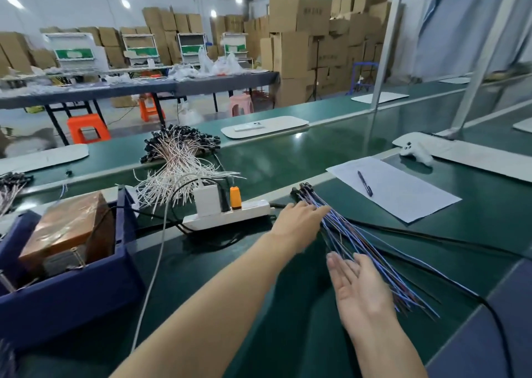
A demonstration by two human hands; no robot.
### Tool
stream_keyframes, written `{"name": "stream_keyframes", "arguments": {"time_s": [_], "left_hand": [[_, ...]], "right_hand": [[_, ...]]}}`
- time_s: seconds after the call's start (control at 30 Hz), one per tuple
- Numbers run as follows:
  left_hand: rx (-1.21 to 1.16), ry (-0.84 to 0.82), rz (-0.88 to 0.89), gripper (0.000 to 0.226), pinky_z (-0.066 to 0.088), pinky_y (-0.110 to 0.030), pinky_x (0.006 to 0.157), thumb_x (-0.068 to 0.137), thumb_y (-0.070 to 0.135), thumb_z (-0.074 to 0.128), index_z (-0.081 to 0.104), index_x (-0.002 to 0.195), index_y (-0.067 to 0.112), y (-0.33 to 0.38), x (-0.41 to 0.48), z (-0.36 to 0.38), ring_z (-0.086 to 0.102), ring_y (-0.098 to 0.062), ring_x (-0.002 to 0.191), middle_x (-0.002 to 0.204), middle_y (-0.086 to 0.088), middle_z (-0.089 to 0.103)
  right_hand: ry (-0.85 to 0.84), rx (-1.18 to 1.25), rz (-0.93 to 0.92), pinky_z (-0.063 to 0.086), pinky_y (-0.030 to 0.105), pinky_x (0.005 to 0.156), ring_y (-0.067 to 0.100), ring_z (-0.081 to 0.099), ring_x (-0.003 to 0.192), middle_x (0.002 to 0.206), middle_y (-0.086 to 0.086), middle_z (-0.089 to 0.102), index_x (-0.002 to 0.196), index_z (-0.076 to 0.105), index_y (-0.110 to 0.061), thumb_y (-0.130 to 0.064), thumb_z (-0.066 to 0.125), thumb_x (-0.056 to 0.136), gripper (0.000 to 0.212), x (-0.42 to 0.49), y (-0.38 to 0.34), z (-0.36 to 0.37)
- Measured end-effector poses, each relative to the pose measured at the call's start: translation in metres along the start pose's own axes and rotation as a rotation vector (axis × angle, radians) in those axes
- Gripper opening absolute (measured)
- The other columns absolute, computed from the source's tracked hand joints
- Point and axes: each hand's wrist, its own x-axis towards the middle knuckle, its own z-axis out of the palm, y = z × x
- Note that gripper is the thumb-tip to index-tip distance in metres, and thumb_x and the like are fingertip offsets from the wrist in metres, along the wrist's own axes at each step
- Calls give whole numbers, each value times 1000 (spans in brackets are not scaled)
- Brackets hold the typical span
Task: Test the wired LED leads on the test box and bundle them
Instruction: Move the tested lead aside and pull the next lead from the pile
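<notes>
While both hands work the blue-and-black LED leads (345,233), nothing is actually gripped. The leads lie in a loose fan on the green tabletop (288,334), right of centre, with the dark LED ends pointing away and the wire tails toward the near right edge.

Left hand (299,219): reaches across and rests on the far end of the fan, grip wide, fingers straight and flat on the wires.

Right hand (359,285): palm turned up and left, grip wide, fingers straight, touching the near side of the fan.

A white power strip (230,215) sits just left of the left hand, carrying a white adapter (205,199) and an orange plug (235,197). The brown-topped test box (69,225) sits in a blue bin (72,285) at far left, well apart from the leads. A heap of white leads (178,159) lies behind the strip. A paper sheet (403,193) with a pen (365,183) on it lies beyond the fan. A black cable (431,236) runs under the fan and off toward the right.
</notes>
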Motion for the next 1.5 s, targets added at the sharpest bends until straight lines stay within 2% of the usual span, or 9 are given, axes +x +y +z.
{"name": "stream_keyframes", "arguments": {"time_s": [0.23, 0.43, 0.5, 0.63, 0.73, 0.8, 1.07, 1.23, 1.5], "left_hand": [[-368, 293, 39, 40, 41, -37, 102, 107, 23, 43, 47, 147, 19, -22, -84, -73, 53, -22, 119, 132, 0, 64], [-586, 691, 14, 27, 48, -17, 74, 106, 15, 45, 60, 127, 18, -65, -237, -140, 64, -4, 86, 93, 13, 65], [-564, 811, -105, 24, 45, -15, 62, 107, 20, 45, 61, 123, 26, -89, -291, -149, 62, -7, 71, 86, 14, 63], [-494, 849, -609, 19, 49, -45, 55, 102, 32, 48, 61, 109, 45, -144, -380, -145, 58, -26, 59, 80, 6, 68], [-403, 765, -940, 20, 50, -39, 51, 102, 20, 53, 64, 105, 36, -188, -431, -129, 52, -7, 50, 79, 1, 70], [-295, 657, -1093, 18, 42, -25, 53, 102, 17, 53, 68, 112, 20, -212, -459, -121, 51, 0, 51, 82, 1, 70], [-162, 351, -1480, 27, 51, -42, 88, 102, 28, 50, 62, 116, 8, -282, -506, -105, 63, -34, 101, 112, -18, 69], [-150, 240, -1554, 40, 52, -45, 88, 104, 41, 47, 59, 116, 4, -298, -500, -100, 63, -36, 96, 108, -19, 67], [-376, 402, -1589, 35, 39, -34, 68, 103, 25, 55, 63, 74, 7, -303, -497, -106, 53, -34, 63, 67, -15, 57]], "right_hand": [[-260, -180, 12, 62, 29, 68, 16, 73, 84, 99, 6, 77, 106, 67, -8, -17, 42, 106, 27, -22, 42, 48], [-535, -504, -260, 51, 22, 52, 12, 61, 61, 79, 3, 72, 102, 72, -17, -16, 42, 105, 30, -77, 126, 87], [-686, -537, -338, 45, 20, 48, 11, 55, 55, 69, -1, 66, 94, 71, -24, -15, 43, 105, 31, -100, 156, 92], [-1080, -720, -334, 40, 22, 49, 13, 51, 52, 67, 3, 63, 88, 70, -35, -40, 45, 95, 26, -139, 210, 95], [-1277, -795, -247, 41, 23, 52, 13, 49, 50, 66, 4, 63, 87, 71, -32, -44, 43, 97, 32, -154, 236, 96], [-1292, -818, -222, 41, 24, 51, 14, 48, 49, 65, 5, 63, 84, 73, -29, -43, 42, 100, 38, -156, 247, 97], [-1167, -932, -371, 40, 22, 52, 10, 50, 50, 60, 7, 62, 77, 75, -29, -60, 41, 94, 49, -138, 255, 77], [-1132, -946, -401, 39, 20, 50, 9, 49, 48, 56, 5, 60, 75, 75, -30, -58, 40, 94, 49, -136, 253, 78], [-1078, -920, -379, 39, 19, 49, 8, 49, 47, 55, 5, 60, 72, 75, -30, -61, 40, 93, 51, -135, 251, 79]]}}
